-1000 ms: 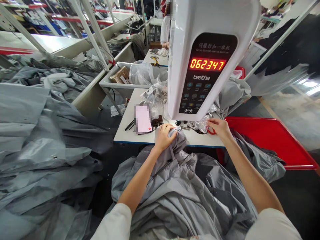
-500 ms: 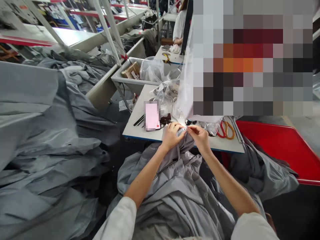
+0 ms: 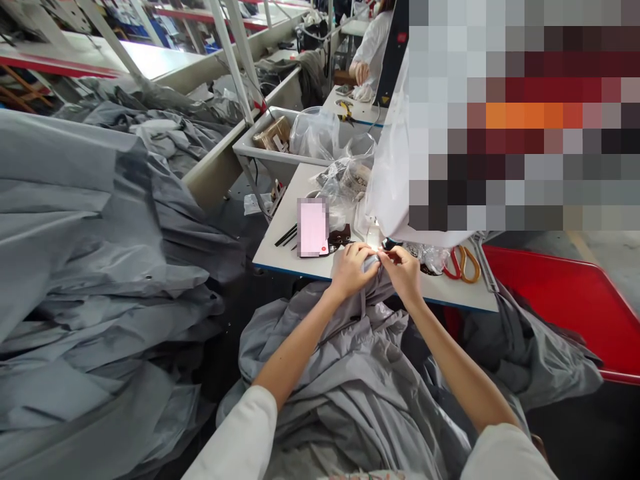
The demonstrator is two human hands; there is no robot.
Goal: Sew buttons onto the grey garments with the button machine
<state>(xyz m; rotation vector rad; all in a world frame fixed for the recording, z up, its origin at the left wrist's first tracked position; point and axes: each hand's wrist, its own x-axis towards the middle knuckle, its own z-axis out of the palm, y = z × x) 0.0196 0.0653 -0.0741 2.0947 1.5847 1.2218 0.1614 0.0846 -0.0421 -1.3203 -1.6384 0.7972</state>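
Grey fabric [image 3: 345, 387] lies heaped over my lap and rises to the front edge of the small white table [image 3: 285, 243]. My left hand [image 3: 354, 270] grips a gathered part of it, thumb and fingers pinched near the lit spot of the machine. Close beside it, my right hand [image 3: 404, 272] pinches the same fabric's edge with thumb and forefinger. Whether a small part sits between the right fingertips is too small to tell. Just beyond both hands is the machine's lit working point [image 3: 374, 235], partly hidden by white plastic sheeting [image 3: 387, 180].
A phone [image 3: 313, 228], dark sticks [image 3: 287, 235] and plastic bags [image 3: 345, 183] lie at the table's left. Orange-handled scissors [image 3: 469, 265] rest at right, near a red tray [image 3: 560, 280]. Grey cloth piles [image 3: 100, 287] stand left. A co-worker's hand [image 3: 361, 72] shows at the back.
The view has shifted, so the table and tools sit slightly further right. My hands have moved a little toward the machine's lit spot, with the fabric's edge between them.
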